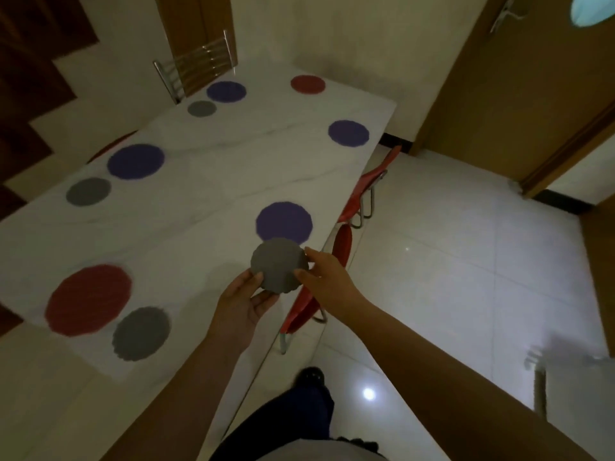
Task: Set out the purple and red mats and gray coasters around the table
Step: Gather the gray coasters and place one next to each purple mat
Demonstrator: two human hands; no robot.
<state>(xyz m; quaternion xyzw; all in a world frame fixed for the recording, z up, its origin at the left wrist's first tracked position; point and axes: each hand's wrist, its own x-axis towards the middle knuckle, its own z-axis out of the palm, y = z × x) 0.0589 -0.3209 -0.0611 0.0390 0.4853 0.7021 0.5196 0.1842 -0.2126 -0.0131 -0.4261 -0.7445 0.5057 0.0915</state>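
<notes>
Now we are holding a round gray felt coaster point(279, 265) in both hands above the white marble table point(206, 181), our left hand point(244, 302) pinching its near edge and our right hand point(324, 271) pinching its right edge. The round purple felt mat point(284, 222) is lying just beyond it, coasterless, so we are judging the open spot beside that mat, equally near both hands, as next
</notes>
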